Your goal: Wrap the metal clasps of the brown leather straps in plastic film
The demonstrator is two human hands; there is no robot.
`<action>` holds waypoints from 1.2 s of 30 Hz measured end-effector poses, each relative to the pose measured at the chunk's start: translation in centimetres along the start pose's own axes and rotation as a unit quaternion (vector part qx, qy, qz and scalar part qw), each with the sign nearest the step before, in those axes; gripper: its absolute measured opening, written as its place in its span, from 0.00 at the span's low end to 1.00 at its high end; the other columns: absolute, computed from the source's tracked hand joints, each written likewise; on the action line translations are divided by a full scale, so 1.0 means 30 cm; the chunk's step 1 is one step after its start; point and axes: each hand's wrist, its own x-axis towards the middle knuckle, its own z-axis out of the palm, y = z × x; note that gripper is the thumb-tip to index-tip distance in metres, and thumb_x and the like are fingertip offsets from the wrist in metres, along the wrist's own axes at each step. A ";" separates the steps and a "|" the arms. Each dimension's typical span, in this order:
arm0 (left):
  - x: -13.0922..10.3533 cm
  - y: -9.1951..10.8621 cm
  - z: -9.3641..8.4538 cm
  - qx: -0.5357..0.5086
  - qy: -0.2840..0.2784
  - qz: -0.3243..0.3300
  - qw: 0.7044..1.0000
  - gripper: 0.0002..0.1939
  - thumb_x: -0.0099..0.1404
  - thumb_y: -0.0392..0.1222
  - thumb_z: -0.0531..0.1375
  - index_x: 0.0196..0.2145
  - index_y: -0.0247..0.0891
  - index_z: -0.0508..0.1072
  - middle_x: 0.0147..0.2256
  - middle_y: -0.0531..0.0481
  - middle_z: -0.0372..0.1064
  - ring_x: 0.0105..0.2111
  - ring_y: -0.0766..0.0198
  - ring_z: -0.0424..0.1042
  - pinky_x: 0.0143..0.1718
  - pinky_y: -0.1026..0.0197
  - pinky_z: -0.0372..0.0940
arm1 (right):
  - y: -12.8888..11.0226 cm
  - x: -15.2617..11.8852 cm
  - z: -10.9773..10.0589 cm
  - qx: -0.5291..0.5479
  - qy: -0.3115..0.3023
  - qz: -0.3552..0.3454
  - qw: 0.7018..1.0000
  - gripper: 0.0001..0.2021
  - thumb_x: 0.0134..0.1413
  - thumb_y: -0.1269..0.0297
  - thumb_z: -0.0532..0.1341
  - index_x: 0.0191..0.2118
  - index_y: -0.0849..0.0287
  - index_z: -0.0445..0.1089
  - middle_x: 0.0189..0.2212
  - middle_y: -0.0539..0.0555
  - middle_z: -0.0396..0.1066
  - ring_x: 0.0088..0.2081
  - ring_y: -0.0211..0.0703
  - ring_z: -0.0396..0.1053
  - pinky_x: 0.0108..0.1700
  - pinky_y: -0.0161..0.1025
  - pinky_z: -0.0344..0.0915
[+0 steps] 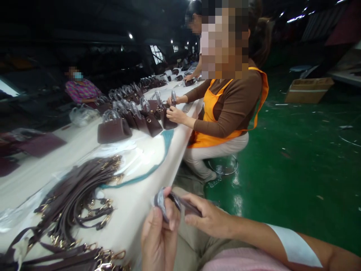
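Note:
My left hand (162, 229) is closed around a coiled dark strap (160, 205), part of which is covered in clear plastic. From the coil the strap runs across to my right hand (207, 216), whose thumb and fingers pinch it. Both hands are above my lap, beside the table's edge. To the left, a pile of dark brown straps (76, 188) with gold clasps lies on the white table (135, 203). More straps with clasps (81, 259) lie at the near edge of the view.
A person in an orange apron (213, 109) sits ahead, hands on a dark bag. Brown handbags (114, 130) with wrapped handles line the table, near a teal strip (167, 140). Two other people are farther off. A cardboard box (307, 90) stands on the green floor.

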 end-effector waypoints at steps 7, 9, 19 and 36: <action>0.095 0.005 0.023 0.143 0.048 0.127 0.980 0.20 0.69 0.46 0.55 0.56 0.37 0.65 0.29 0.52 0.62 0.28 0.68 0.62 0.32 0.66 0.63 | -0.028 -0.003 -0.009 -0.087 -0.028 0.021 0.996 0.24 0.66 0.48 0.48 0.36 0.62 0.73 0.29 0.53 0.69 0.34 0.39 0.66 0.40 0.36 0.61; 0.122 -0.006 0.011 0.264 0.085 0.181 0.944 0.20 0.69 0.47 0.54 0.56 0.39 0.64 0.33 0.51 0.66 0.30 0.66 0.65 0.35 0.64 0.64 | -0.057 -0.013 -0.016 0.027 -0.084 0.072 0.994 0.27 0.64 0.43 0.50 0.33 0.64 0.71 0.27 0.53 0.69 0.30 0.38 0.67 0.37 0.35 0.63; 0.069 -0.086 -0.062 0.537 -0.042 0.119 0.834 0.23 0.72 0.54 0.43 0.45 0.37 0.71 0.31 0.45 0.70 0.32 0.57 0.69 0.37 0.55 0.62 | -0.294 0.030 -0.191 -0.110 0.023 -0.033 0.993 0.15 0.55 0.54 0.65 0.31 0.64 0.72 0.23 0.48 0.67 0.25 0.32 0.60 0.27 0.29 0.55; 0.029 0.057 0.075 0.033 -0.028 0.056 0.997 0.19 0.69 0.49 0.53 0.52 0.38 0.71 0.25 0.51 0.63 0.26 0.66 0.62 0.33 0.62 0.66 | -0.086 0.087 -0.114 0.172 -0.155 0.030 0.972 0.26 0.63 0.42 0.52 0.45 0.65 0.67 0.28 0.52 0.68 0.24 0.32 0.63 0.27 0.30 0.59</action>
